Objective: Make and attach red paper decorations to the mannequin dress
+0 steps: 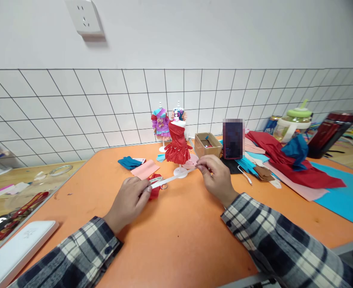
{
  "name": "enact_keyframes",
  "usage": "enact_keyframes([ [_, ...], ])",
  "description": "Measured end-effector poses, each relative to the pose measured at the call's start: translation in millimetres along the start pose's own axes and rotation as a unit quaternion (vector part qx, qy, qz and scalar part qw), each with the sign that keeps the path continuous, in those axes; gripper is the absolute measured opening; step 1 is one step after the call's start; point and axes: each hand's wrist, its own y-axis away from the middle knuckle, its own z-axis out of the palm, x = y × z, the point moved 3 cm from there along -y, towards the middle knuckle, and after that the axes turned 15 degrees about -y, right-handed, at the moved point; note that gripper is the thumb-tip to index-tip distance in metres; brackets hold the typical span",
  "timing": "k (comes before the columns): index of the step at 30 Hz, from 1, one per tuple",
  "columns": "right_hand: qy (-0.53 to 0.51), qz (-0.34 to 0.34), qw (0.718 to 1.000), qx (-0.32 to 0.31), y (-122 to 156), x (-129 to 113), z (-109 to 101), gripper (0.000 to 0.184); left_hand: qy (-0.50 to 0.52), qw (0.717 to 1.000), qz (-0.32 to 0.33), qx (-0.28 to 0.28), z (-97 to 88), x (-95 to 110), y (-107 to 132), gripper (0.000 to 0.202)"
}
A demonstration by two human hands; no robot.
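Note:
A narrow white strip (176, 176) is stretched between my two hands above the orange table (176, 236). My left hand (131, 200) pinches its left end between thumb and fingers. The other end is pinched in the fingertips of my right hand (215, 176). Just behind the strip stands a small dress form in a ruffled red dress (178, 144), on a white round base. Scraps of red crepe paper (154, 193) and a metal ring (164, 186) lie near my left fingers. Whether the strip is tape or paper I cannot tell.
Two more dressed mini mannequins (160, 124) stand behind. A cardboard box (208, 144), a propped phone (234, 140) and a pile of coloured paper (299, 164) are to the right, near a green-lidded bottle (296, 120) and dark red tumbler (332, 134). A white power bank (20, 252) lies front left.

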Motion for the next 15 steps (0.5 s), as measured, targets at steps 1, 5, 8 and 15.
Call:
enact_keyframes([
  [1, 0.001, -0.009, 1.000, -0.001, 0.3, -2.6, 0.7, 0.015, 0.001, 1.000, -0.006, 0.003, 0.2, -2.2, -0.3, 0.032],
  [5, -0.003, -0.067, 0.997, -0.033, 6.3, -22.2, 7.5, 0.016, 0.050, 0.996, -0.074, 0.017, -0.9, -13.0, -2.3, 0.034],
  [8, -0.021, -0.144, 0.984, -0.103, 16.1, -44.7, 18.5, 0.018, 0.136, 0.977, -0.154, 0.051, -4.7, -23.2, -2.6, 0.032],
  [15, -0.075, -0.173, 0.972, -0.142, 23.4, -58.1, 32.4, 0.023, 0.311, 0.922, -0.223, 0.047, 5.0, -24.3, -4.0, 0.029],
])
